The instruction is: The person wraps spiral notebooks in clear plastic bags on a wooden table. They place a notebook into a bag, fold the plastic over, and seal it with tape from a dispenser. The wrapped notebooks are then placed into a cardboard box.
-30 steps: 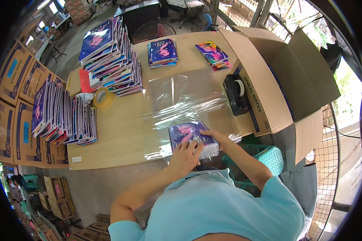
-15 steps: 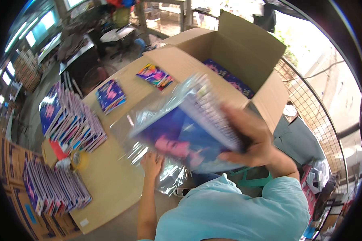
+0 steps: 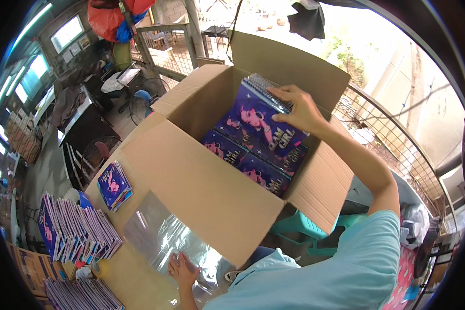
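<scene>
My right hand [image 3: 300, 109] grips a stack of spiral notebooks [image 3: 253, 116] by its wire-bound edge. Their covers are purple with a pink figure. The stack hangs tilted inside the mouth of an open cardboard box [image 3: 201, 178], over more purple notebooks [image 3: 263, 173] lying in rows; whether it touches them I cannot tell. My left hand [image 3: 183, 271] rests with fingers spread on a clear plastic bag [image 3: 157, 227], which lies flat on the table beside the box and holds nothing visible.
On the table's left stand a small stack of notebooks [image 3: 113, 186] and two long leaning rows of them, a farther row [image 3: 80, 230] and a nearer row [image 3: 82, 295]. A teal stool [image 3: 302, 226] is under the box's right side. Behind it runs a wire-mesh railing [image 3: 377, 113].
My right hand has carried the notebook stack away from above the table and into the box's opening. My left hand stays on the plastic. The view has turned toward the box.
</scene>
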Motion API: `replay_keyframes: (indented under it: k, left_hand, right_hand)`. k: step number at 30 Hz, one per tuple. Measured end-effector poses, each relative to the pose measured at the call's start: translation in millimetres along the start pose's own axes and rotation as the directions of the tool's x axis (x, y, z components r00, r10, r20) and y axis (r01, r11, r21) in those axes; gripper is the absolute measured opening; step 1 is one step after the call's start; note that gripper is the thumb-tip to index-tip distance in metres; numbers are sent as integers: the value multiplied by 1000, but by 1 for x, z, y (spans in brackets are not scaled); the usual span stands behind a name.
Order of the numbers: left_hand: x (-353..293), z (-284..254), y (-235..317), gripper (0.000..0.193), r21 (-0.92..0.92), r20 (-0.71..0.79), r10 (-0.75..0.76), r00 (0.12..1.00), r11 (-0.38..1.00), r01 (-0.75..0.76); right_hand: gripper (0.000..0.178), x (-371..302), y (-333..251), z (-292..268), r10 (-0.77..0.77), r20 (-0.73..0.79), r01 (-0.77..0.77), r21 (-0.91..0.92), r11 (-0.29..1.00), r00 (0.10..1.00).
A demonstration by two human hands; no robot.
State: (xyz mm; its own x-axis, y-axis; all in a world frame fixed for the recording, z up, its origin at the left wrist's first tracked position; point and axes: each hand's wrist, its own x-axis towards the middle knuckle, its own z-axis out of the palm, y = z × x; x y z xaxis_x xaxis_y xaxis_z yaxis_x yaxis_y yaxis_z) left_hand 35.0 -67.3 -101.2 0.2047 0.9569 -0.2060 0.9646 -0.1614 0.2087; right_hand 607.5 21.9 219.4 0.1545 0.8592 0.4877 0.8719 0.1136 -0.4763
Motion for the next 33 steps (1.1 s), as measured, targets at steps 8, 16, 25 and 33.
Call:
replay_keyframes:
  k: [8, 16, 25, 33]
  left_hand:
    - [8, 12, 27, 125, -131, 70, -98, 993, 986, 107]
    - [-8, -2, 44, 142, -181, 166, -169, 971, 963, 199]
    - [-77, 10, 29, 84, -38, 19, 40, 999, 999, -39]
    - [-83, 20, 10, 76, -138, -78, -15, 997, 990, 4]
  right_hand:
    - [77, 56, 107, 189, 53, 573, -301, 347, 888, 818]
    - [97, 55, 126, 249, -139, 727, 311, -107, 944, 672]
    - [45, 37, -120, -21, -371, 337, 200, 447, 872, 865]
    - [30, -181, -246, 122, -601, 671, 12, 663, 749, 434]
